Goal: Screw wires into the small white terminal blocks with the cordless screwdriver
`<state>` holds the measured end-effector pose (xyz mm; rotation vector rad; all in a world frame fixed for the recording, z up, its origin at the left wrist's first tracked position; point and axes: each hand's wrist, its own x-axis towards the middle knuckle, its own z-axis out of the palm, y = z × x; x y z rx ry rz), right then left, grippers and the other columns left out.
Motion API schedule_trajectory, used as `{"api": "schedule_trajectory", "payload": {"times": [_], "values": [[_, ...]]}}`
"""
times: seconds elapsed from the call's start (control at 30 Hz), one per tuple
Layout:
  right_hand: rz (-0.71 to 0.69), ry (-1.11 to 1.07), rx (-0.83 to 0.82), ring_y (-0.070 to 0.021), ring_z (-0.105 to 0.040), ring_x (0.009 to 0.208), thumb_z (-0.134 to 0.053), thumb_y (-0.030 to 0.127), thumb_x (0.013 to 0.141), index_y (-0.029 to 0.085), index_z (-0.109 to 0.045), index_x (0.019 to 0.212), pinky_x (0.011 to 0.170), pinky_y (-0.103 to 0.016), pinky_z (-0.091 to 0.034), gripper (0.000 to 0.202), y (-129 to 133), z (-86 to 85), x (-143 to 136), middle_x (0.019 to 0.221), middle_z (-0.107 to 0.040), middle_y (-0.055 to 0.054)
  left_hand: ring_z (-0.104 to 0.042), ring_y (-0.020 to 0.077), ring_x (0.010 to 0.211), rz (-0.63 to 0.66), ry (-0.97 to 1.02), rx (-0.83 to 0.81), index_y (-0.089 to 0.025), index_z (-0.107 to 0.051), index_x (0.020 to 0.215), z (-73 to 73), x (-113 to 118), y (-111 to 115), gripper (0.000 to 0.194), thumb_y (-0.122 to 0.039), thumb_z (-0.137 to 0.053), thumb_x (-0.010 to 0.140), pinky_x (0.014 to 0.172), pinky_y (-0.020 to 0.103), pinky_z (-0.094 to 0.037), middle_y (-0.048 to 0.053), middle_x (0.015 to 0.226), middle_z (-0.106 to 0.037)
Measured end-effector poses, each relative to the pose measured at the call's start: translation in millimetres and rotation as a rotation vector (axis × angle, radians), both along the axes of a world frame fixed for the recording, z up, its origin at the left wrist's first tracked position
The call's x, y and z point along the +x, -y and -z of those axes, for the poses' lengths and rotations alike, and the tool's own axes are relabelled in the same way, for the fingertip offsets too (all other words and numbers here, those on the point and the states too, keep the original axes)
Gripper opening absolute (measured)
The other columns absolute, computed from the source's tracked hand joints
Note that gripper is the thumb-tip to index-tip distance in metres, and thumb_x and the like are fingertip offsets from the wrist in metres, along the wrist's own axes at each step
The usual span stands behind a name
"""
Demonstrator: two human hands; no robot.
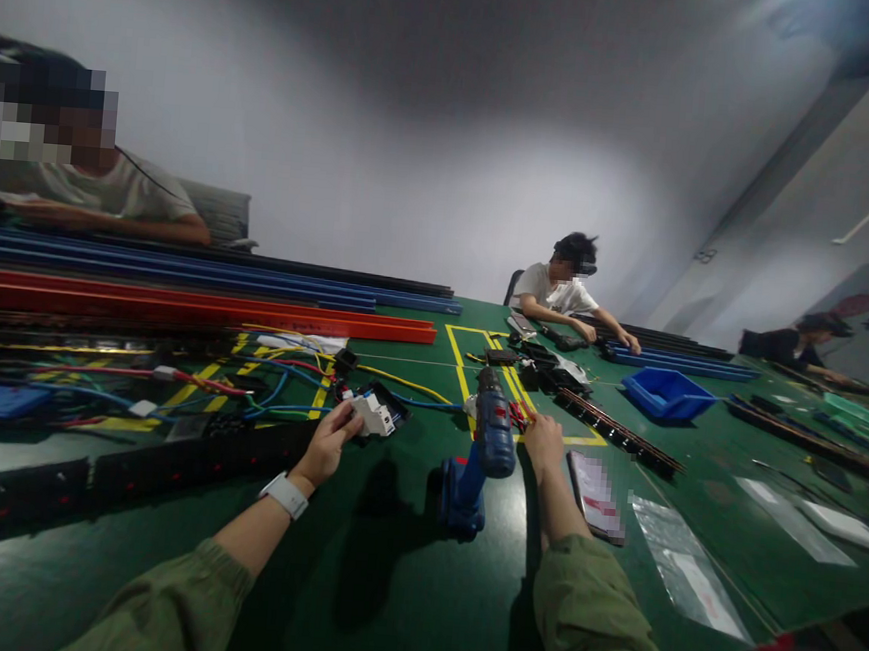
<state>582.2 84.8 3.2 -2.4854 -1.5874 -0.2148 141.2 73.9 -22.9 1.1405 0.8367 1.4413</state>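
Observation:
My left hand (331, 443) is closed on a white circuit breaker (374, 413), with blue, yellow and red wires (280, 379) running close to it. A dark open box (396, 403) lies just behind the breaker. Between my hands a blue cordless drill (493, 435) stands upright on its battery. Just right of the drill, my right hand (544, 442) reaches forward with its fingers bent together by some thin red parts (522, 415). What those fingers hold is too small and partly hidden to make out.
Long red channels (329, 323) and blue rails (317, 286) lie at back left. A black strip (198, 467) crosses the left front. Rightward are a phone (596, 494), a slotted strip (622, 431), a blue bin (668, 394) and plastic bags (686, 566). Several people sit around the table.

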Motion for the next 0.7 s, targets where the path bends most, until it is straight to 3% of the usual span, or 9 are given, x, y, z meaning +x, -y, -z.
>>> {"api": "schedule_trajectory", "payload": {"times": [0.13, 0.27, 0.47, 0.6, 0.7], "values": [[-0.002, -0.039, 0.054, -0.0248, -0.057, 0.103, -0.035, 0.030, 0.099, 0.012, -0.065, 0.114, 0.087, -0.031, -0.037, 0.038, -1.0, 2.7, 1.9, 0.112, -0.063, -0.020, -0.060, 0.0270, 0.113, 0.019, -0.015, 0.019, -0.016, -0.063, 0.117, -3.8, -0.1, 2.4, 0.056, -0.049, -0.072, 0.073, 0.096, 0.037, -0.049, 0.009, 0.119, -0.067], [0.033, -0.094, 0.101, -0.0258, -0.057, 0.105, -0.040, 0.027, 0.097, 0.012, -0.058, 0.124, 0.087, -0.032, -0.038, 0.037, 2.1, 3.9, 0.6, 0.114, -0.062, -0.020, -0.062, 0.0262, 0.109, 0.031, -0.028, 0.035, -0.015, -0.064, 0.114, -6.1, -0.2, 4.2, 0.053, -0.048, -0.072, 0.073, 0.091, 0.036, -0.051, 0.010, 0.117, -0.068], [0.157, -0.231, 0.195, -0.0302, -0.059, 0.106, -0.045, 0.032, 0.093, 0.009, -0.064, 0.108, 0.088, -0.037, -0.041, 0.033, 12.4, 2.6, -7.2, 0.107, -0.063, -0.023, -0.063, 0.0252, 0.105, 0.041, -0.034, 0.036, -0.016, -0.064, 0.112, -9.5, 0.4, 6.2, 0.051, -0.049, -0.071, 0.073, 0.088, 0.034, -0.052, 0.009, 0.114, -0.068], [0.207, -0.364, 0.348, -0.0272, -0.065, 0.092, -0.036, 0.030, 0.095, 0.009, -0.059, 0.115, 0.081, -0.036, -0.044, 0.037, 22.8, -4.5, -10.7, 0.095, -0.067, -0.019, -0.062, 0.0257, 0.108, 0.061, -0.031, 0.038, -0.016, -0.063, 0.113, -10.4, -0.2, 6.0, 0.051, -0.049, -0.071, 0.074, 0.090, 0.035, -0.052, 0.009, 0.117, -0.067], [0.147, -0.451, 0.541, -0.0267, -0.064, 0.091, -0.026, 0.033, 0.097, 0.008, -0.057, 0.119, 0.078, -0.035, -0.045, 0.046, 36.6, -11.6, -13.8, 0.098, -0.067, -0.019, -0.063, 0.0257, 0.106, 0.052, -0.009, 0.023, -0.017, -0.064, 0.112, -10.2, -0.5, 5.8, 0.052, -0.050, -0.071, 0.073, 0.090, 0.035, -0.052, 0.009, 0.114, -0.068]]}}
